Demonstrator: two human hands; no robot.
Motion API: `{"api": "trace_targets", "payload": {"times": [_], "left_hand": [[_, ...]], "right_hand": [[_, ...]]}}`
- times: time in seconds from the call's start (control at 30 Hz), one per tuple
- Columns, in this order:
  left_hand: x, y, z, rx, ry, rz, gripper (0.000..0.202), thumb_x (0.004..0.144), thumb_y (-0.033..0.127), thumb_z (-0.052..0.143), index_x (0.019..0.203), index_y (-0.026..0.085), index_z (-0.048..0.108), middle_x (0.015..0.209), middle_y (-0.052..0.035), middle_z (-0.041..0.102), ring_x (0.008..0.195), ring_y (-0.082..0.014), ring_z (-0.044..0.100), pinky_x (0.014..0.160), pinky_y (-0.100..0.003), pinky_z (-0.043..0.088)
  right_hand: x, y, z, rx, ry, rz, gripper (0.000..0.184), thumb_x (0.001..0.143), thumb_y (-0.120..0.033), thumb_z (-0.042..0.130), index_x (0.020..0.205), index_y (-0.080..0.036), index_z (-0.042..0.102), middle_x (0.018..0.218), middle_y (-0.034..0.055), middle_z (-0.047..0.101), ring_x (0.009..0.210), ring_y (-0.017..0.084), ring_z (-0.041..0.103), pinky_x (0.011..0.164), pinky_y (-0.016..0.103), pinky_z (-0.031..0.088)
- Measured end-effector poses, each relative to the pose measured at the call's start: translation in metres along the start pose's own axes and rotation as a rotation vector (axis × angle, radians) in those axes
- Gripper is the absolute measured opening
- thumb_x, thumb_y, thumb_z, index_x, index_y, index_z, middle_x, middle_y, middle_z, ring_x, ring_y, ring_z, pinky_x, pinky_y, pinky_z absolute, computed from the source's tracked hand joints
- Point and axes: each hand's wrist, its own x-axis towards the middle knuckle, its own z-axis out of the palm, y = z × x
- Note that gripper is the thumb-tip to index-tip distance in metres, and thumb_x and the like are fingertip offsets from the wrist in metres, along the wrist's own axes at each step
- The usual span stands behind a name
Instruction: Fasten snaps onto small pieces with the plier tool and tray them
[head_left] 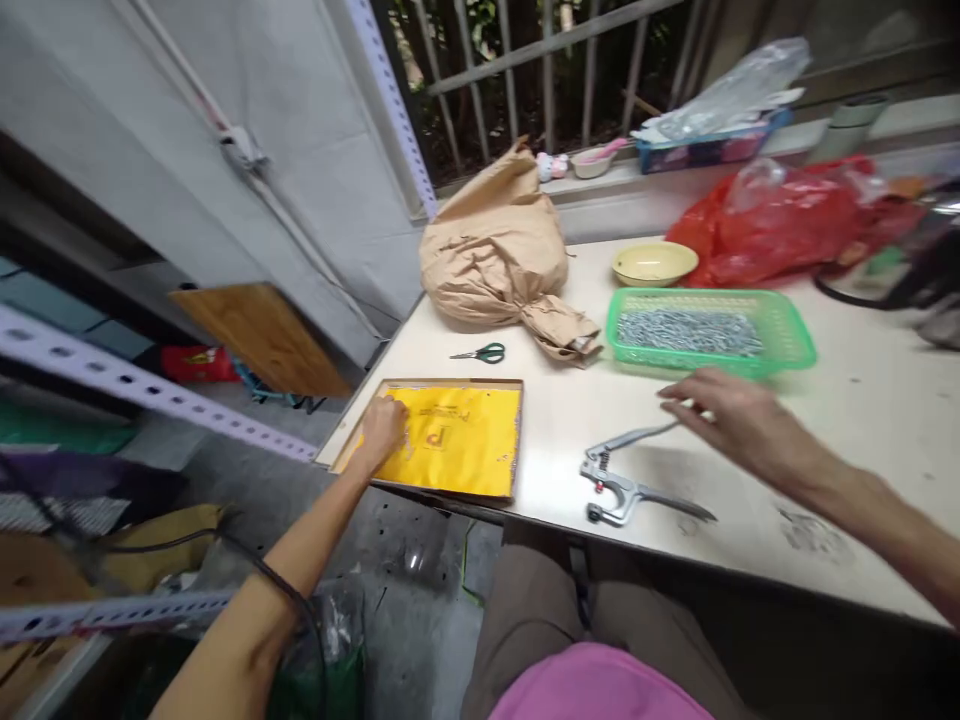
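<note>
My left hand (384, 430) is closed over the left part of a shallow tray (517, 440) lined with a yellow padded envelope (457, 450). What its fingers hold, if anything, is hidden. Over the table, my right hand (727, 405) has thumb and fingertips close together in a pinch, with a small gap behind them; anything between the tips is too small to name. Just below its fingers, metal snap-fastener pliers (619, 490) lie with handles spread, the upper handle's end close to the fingers. Behind the right hand is a green plastic basket (787, 330) of small metal pieces (690, 332).
Green-handled scissors (491, 353) lie behind the tray. A crumpled brown paper bag (495, 250), a yellow bowl (654, 262) and red plastic bags (787, 220) stand along the back. Small dark pieces (814, 535) lie at the front right. Perforated metal shelving (150, 385) is at left.
</note>
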Motion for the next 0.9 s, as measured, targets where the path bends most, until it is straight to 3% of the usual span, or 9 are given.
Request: {"api": "trace_targets", "payload": {"times": [0.13, 0.23, 0.3, 0.37, 0.5, 0.6, 0.7, 0.9], "left_hand": [[0.017, -0.007, -0.001, 0.151, -0.009, -0.008, 0.028, 0.08, 0.022, 0.047, 0.086, 0.008, 0.07, 0.092, -0.0174, 0.067, 0.09, -0.0273, 0.058, 0.076, -0.033, 0.042], [0.021, 0.004, -0.007, 0.163, 0.074, 0.022, 0.028, 0.079, 0.025, 0.049, 0.086, 0.01, 0.071, 0.097, -0.0185, 0.066, 0.092, -0.0302, 0.059, 0.071, -0.033, 0.043], [0.011, 0.028, -0.014, 0.055, 0.134, 0.089, 0.027, 0.078, 0.027, 0.051, 0.085, 0.012, 0.071, 0.098, -0.0165, 0.067, 0.094, -0.0295, 0.059, 0.072, -0.032, 0.044], [-0.01, 0.067, -0.022, -0.192, 0.095, 0.118, 0.027, 0.077, 0.032, 0.054, 0.085, 0.014, 0.071, 0.091, -0.0121, 0.069, 0.087, -0.0251, 0.06, 0.069, -0.029, 0.045], [-0.072, 0.162, -0.022, -0.865, -0.275, 0.115, 0.039, 0.068, 0.048, 0.064, 0.083, 0.012, 0.069, 0.072, -0.0051, 0.065, 0.056, -0.0128, 0.053, 0.049, -0.023, 0.041], [-0.107, 0.214, -0.007, -1.02, -0.457, 0.099, 0.041, 0.062, 0.05, 0.07, 0.077, 0.012, 0.067, 0.055, 0.0017, 0.054, 0.044, -0.0077, 0.043, 0.04, -0.02, 0.033], [-0.12, 0.235, 0.011, -1.003, -0.496, 0.077, 0.041, 0.06, 0.052, 0.071, 0.069, 0.012, 0.065, 0.048, 0.0049, 0.047, 0.038, -0.0051, 0.035, 0.036, -0.019, 0.024], [-0.12, 0.237, 0.036, -0.949, -0.522, 0.027, 0.041, 0.061, 0.052, 0.071, 0.064, 0.012, 0.063, 0.042, 0.0066, 0.042, 0.037, -0.0038, 0.028, 0.038, -0.02, 0.018]], "right_hand": [[-0.053, -0.028, 0.027, 0.102, -0.204, 0.086, 0.028, 0.094, -0.033, 0.041, 0.104, -0.019, 0.062, 0.095, 0.0082, 0.059, 0.083, 0.017, 0.059, 0.074, 0.028, 0.046], [-0.079, -0.036, 0.034, 0.112, -0.309, 0.163, 0.027, 0.094, -0.033, 0.042, 0.104, -0.018, 0.062, 0.094, 0.0076, 0.058, 0.081, 0.016, 0.058, 0.071, 0.027, 0.045], [-0.087, -0.038, 0.034, 0.094, -0.339, 0.203, 0.024, 0.094, -0.029, 0.042, 0.103, -0.018, 0.062, 0.093, 0.0071, 0.058, 0.082, 0.016, 0.057, 0.071, 0.027, 0.044], [-0.09, -0.039, 0.034, 0.068, -0.346, 0.237, 0.025, 0.095, -0.023, 0.038, 0.101, -0.018, 0.062, 0.091, 0.0066, 0.057, 0.082, 0.016, 0.055, 0.071, 0.027, 0.042], [-0.09, -0.038, 0.038, 0.025, -0.348, 0.272, 0.026, 0.095, -0.018, 0.035, 0.097, -0.018, 0.061, 0.09, 0.0059, 0.057, 0.081, 0.015, 0.053, 0.068, 0.026, 0.037], [-0.09, -0.038, 0.039, -0.007, -0.348, 0.251, 0.021, 0.093, -0.015, 0.038, 0.093, -0.017, 0.06, 0.089, 0.0058, 0.056, 0.081, 0.015, 0.051, 0.067, 0.025, 0.034], [-0.091, -0.04, 0.036, -0.03, -0.334, 0.232, 0.019, 0.092, -0.012, 0.04, 0.09, -0.017, 0.059, 0.089, 0.0056, 0.056, 0.079, 0.014, 0.049, 0.067, 0.025, 0.032], [-0.09, -0.044, 0.035, -0.061, -0.291, 0.235, 0.02, 0.09, -0.007, 0.04, 0.089, -0.016, 0.058, 0.09, 0.0056, 0.056, 0.079, 0.015, 0.048, 0.067, 0.027, 0.031]]}}
